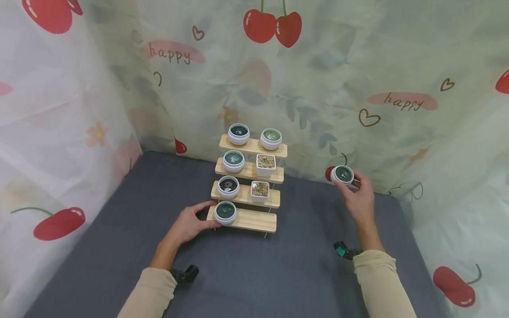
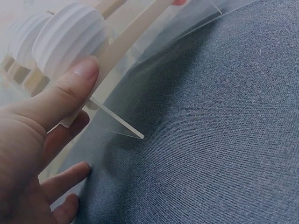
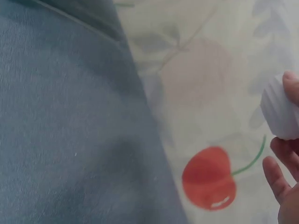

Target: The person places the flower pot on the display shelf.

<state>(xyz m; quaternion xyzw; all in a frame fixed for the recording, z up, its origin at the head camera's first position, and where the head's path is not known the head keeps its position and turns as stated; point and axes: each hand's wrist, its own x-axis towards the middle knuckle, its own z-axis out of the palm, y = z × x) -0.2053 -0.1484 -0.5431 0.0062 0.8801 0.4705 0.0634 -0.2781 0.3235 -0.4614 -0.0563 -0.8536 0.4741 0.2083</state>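
Note:
My right hand holds a small white ribbed pot with a dark green top, raised off to the right of the stand. In the right wrist view only part of that pot shows, between thumb and fingers. A tiered wooden stand stands mid-table. My left hand pinches the left end of its lowest board, thumb in front and a finger beneath. Right by the thumb sits a white round pot with a green top; the left wrist view shows its ribbed side.
Round pots such as the dark one line the stand's left side. A green-topped round pot and square pots with grainy tops are on the right. Dark grey cloth covers the table; a printed curtain hangs behind it.

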